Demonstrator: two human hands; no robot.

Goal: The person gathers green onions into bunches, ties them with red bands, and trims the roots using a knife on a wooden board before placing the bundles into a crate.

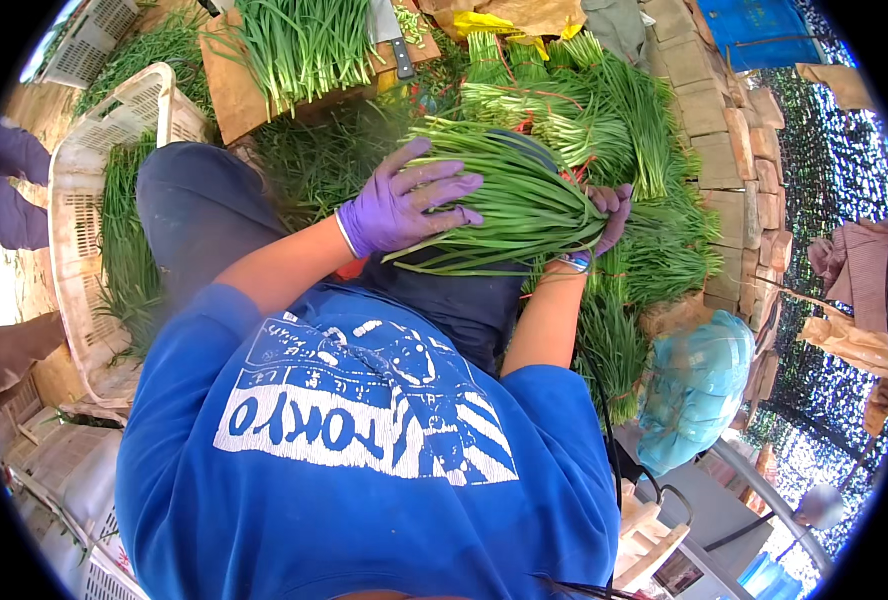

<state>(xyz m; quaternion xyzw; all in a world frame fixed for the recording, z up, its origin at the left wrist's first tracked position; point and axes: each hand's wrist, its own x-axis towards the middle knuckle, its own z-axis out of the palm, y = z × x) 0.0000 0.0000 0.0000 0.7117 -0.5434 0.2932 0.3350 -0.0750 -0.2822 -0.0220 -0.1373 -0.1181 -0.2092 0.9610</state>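
Over lap (454, 312), one leafy bunch (524, 205), left hand (404, 203) splayed on it, right hand (613, 212) gripping

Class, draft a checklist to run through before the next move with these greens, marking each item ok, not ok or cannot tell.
1. Both hands gloved: ok; left hand and right hand wear purple gloves.
2. Bunch of greens steadied: ok; right hand grips one end, left rests spread on the leaves.
3. Bunch neat: not ok; strands fan out.
4. Bunch tied: cannot tell; red ties nearby may belong to another bundle.
5. Knife clear of hands: ok.
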